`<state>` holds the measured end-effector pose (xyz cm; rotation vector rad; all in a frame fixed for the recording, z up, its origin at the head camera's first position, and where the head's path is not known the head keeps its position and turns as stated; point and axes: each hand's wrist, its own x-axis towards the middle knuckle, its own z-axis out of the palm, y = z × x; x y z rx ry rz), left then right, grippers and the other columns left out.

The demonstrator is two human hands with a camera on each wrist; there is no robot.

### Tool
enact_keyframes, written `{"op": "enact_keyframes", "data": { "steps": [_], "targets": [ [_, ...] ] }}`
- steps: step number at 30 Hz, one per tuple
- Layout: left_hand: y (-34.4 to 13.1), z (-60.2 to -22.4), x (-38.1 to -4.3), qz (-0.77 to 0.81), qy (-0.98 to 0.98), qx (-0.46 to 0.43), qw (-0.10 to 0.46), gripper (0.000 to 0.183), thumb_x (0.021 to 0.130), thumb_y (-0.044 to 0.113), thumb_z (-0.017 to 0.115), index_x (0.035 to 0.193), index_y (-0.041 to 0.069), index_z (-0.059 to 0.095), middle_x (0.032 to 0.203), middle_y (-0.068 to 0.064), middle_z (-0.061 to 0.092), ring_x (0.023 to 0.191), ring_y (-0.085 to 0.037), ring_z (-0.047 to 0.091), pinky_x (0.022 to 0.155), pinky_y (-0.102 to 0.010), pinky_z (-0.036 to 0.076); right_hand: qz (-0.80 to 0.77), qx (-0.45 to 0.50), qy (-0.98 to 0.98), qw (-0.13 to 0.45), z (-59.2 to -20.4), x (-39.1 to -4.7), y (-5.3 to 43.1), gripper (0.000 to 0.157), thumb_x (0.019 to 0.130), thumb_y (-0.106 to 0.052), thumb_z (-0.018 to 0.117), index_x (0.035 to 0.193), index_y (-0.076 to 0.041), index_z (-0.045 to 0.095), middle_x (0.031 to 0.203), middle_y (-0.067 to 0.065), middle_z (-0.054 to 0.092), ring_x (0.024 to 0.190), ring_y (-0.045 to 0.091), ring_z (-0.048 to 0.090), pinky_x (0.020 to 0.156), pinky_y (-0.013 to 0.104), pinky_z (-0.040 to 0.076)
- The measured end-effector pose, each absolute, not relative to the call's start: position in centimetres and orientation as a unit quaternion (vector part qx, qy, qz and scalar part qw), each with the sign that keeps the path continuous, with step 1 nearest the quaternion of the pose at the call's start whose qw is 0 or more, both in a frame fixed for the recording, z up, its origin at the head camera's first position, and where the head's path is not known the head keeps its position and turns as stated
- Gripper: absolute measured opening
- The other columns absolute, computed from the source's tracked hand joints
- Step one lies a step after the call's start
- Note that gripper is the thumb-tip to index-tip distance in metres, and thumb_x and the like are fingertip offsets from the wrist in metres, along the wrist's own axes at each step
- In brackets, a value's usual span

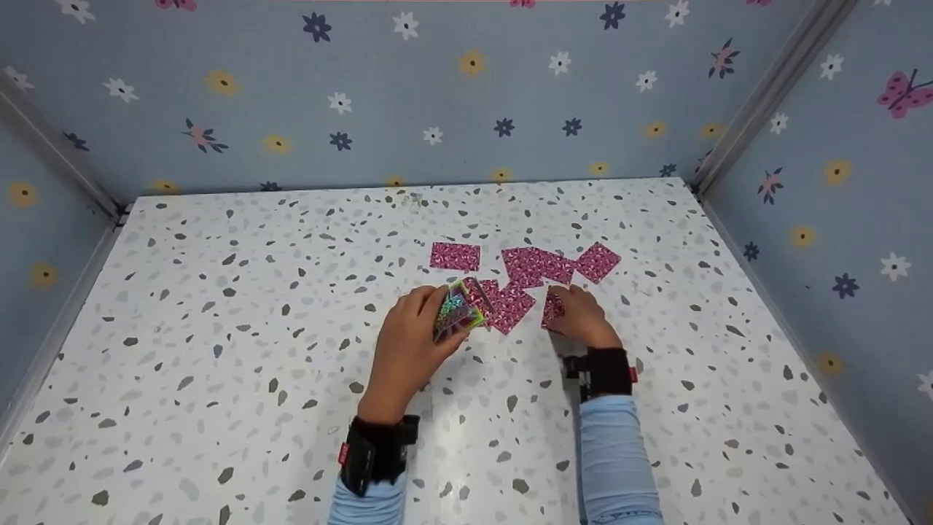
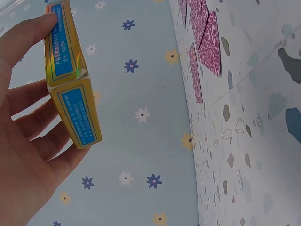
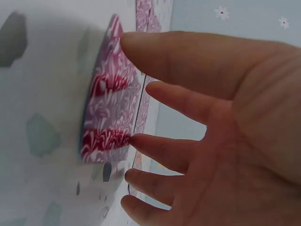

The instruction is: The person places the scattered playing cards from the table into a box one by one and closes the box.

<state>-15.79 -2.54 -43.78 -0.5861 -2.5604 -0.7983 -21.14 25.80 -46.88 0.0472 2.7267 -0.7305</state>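
Note:
My left hand [image 1: 412, 343] grips a small card box [image 1: 457, 310] with a shiny patterned face, held above the table. Its yellow edges with blue printed panels show in the left wrist view, where the thumb lies on one edge and the fingers wrap behind. A pink-patterned playing card [image 3: 110, 101] lies under my right hand [image 1: 583, 317], whose thumb tip and extended fingertips are right at its surface. Just right of the box, further pink-patterned cards [image 1: 512, 306] overlap one another, partly hidden by the box.
Farther back on the speckled white table [image 1: 255, 364] lie a single card [image 1: 455, 256], an overlapping group of cards [image 1: 523, 267] and a tilted card [image 1: 598, 262]. A flowered blue panel [image 1: 408, 87] stands along the back, with others at both sides.

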Motion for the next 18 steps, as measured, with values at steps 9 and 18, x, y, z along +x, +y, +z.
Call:
{"op": "enact_keyframes", "data": {
  "steps": [9, 18],
  "targets": [
    [-2.43, -43.88, -15.85, -0.287, -0.914, -0.211, 0.194, 0.06, 0.077, 0.035, 0.075, 0.126, 0.006, 0.056, 0.116, -0.01, 0.057, 0.102, -0.025, 0.057, 0.087, -0.039, 0.048, -0.208, 0.039, 0.966, 0.145, -47.04, -20.86, 25.95, 0.074, 0.08, -0.024, 0.07, 0.143, -0.01, 0.034, 0.143, 0.025, 0.029, 0.126, 0.047, 0.03, 0.103, 0.059, 0.028],
    [-2.34, -43.92, -15.88, -0.291, -0.913, -0.211, 0.193, 0.061, 0.075, 0.036, 0.076, 0.125, 0.005, 0.057, 0.115, -0.01, 0.058, 0.102, -0.025, 0.057, 0.087, -0.039, 0.048, -0.216, 0.057, 0.962, 0.158, -46.67, -20.4, 25.68, 0.073, 0.071, -0.027, 0.078, 0.131, -0.005, 0.042, 0.125, 0.027, 0.036, 0.113, 0.042, 0.033, 0.096, 0.054, 0.031]
  ]
}}
